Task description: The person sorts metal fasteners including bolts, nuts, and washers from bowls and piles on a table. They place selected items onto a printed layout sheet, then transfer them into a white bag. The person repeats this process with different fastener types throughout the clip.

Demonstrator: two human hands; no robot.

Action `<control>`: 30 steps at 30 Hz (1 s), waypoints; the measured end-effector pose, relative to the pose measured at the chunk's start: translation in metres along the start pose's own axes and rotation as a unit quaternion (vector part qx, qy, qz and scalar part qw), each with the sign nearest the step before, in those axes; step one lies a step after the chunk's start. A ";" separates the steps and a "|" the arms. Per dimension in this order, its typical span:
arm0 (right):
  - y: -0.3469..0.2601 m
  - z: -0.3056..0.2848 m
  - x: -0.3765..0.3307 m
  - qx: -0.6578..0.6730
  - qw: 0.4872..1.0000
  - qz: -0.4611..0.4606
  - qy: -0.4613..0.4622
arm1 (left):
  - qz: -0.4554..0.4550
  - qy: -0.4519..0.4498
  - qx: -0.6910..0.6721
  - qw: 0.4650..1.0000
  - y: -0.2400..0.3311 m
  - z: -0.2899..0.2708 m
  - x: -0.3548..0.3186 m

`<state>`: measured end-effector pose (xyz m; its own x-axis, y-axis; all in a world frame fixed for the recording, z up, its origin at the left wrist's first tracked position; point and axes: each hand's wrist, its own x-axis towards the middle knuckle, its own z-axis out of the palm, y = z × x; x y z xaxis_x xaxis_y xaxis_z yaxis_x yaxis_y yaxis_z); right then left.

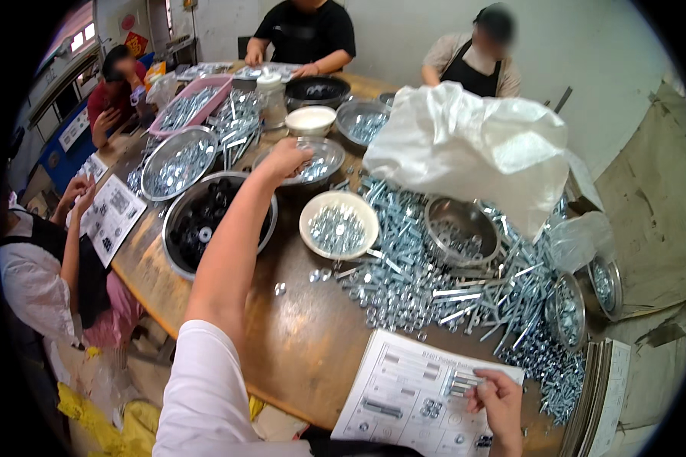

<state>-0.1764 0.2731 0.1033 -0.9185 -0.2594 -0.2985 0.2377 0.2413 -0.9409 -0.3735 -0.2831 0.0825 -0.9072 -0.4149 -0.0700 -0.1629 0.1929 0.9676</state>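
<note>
My left arm stretches across the table, and my left hand (290, 158) is at a shallow metal bowl (338, 162) of small shiny metal pieces. Its fingers are closed and point down into the bowl; what they pinch, if anything, is hidden. My right hand (500, 401) is over a printed sheet (358, 392) with pictures of hardware, at the table's near edge. Its thumb and fingers are curled at the ends of a few silver bolts (461, 382), side by side on the sheet.
A large pile of loose bolts (404, 244) and nuts covers the right side, under a white plastic sack (472, 145). A cream bowl (305, 209), a steel bowl of black parts (177, 247) and a pink tray (225, 95) stand around. Several people sit at the table.
</note>
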 end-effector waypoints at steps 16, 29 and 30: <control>-0.029 0.178 0.118 -0.183 0.930 -0.197 -0.250 | 0.055 -0.050 0.219 0.973 -0.079 0.005 -0.224; 0.012 0.260 0.149 -0.340 0.830 -0.420 -0.136 | 0.083 0.118 0.217 0.965 -0.107 0.024 -0.306; 0.010 0.264 0.144 -0.360 0.813 -0.436 -0.138 | 0.086 0.114 0.238 0.961 -0.098 0.028 -0.306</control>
<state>-0.2230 -0.0085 0.0084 -0.5092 -0.8018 0.3130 -0.8034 0.3123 -0.5070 -0.0907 -0.1505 0.0029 -0.8367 -0.5139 0.1894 -0.2258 0.6386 0.7356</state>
